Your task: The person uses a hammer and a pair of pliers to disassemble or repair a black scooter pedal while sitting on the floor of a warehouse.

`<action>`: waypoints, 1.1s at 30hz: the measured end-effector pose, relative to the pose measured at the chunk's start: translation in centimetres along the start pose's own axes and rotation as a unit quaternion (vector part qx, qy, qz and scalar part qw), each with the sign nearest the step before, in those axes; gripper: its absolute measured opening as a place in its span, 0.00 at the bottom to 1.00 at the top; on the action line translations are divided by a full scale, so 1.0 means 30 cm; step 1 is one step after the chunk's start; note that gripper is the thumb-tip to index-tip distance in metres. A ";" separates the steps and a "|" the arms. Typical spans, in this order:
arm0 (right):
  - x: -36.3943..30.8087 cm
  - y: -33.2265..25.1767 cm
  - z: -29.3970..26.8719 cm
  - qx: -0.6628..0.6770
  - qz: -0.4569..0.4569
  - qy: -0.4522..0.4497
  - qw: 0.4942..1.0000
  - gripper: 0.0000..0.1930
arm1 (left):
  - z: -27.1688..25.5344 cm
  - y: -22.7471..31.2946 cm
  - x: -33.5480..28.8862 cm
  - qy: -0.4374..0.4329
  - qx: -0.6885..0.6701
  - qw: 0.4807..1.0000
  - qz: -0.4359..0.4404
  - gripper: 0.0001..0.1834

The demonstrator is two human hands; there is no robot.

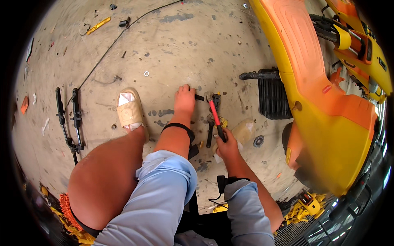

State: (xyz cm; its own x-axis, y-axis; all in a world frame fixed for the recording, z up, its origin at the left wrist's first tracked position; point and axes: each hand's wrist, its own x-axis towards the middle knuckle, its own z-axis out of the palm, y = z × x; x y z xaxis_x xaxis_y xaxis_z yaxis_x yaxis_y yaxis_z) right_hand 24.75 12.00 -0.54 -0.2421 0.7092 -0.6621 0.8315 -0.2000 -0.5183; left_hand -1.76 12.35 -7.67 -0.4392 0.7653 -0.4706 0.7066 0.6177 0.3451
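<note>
My right hand (228, 145) is closed round the black grip of a hammer (214, 110) with a red shaft. The hammer's metal head rests over or beside a small dark metal part (217, 101) on the floor; which of the two I cannot tell. My left hand (184, 99) is closed on a short black bar (199, 97), whose free end points toward the hammer head. Its other end is hidden in the fingers. Close to the hammer lies an adjustable wrench (210, 130) with a dark handle.
A yellow and orange vehicle body (305, 92) stands at the right, near a black ribbed part (274, 97). On the left lie two fork-like black tubes (76, 119) and a long cable (108, 50). A washer (146, 74) and round disc (258, 141) lie on the floor.
</note>
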 end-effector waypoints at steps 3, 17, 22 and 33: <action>0.017 -0.016 0.015 0.021 -0.008 -0.016 1.000 0.26 | 0.010 -0.047 -0.025 0.067 -0.041 0.995 0.058 0.14; 0.092 -0.389 0.060 0.234 -0.018 -0.009 0.972 0.17 | -0.221 -0.120 0.026 0.104 -0.248 0.961 -0.069 0.17; 0.179 -0.391 0.137 -0.007 -0.062 0.009 0.998 0.21 | -0.270 -0.097 0.052 0.004 -0.226 0.971 -0.082 0.16; 0.209 -0.382 0.124 -0.098 0.022 0.019 0.995 0.19 | -0.313 -0.060 0.112 -0.065 -0.088 0.990 -0.089 0.11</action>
State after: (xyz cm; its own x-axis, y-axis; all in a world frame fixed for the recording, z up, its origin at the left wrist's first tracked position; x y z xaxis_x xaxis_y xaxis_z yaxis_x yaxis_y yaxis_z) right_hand 11.84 16.22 -0.77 -0.1869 0.7282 -0.6594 0.9234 -0.0988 -0.3708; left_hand -9.73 15.51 -2.24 -0.4648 0.6189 -0.6332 0.5113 0.7714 0.3788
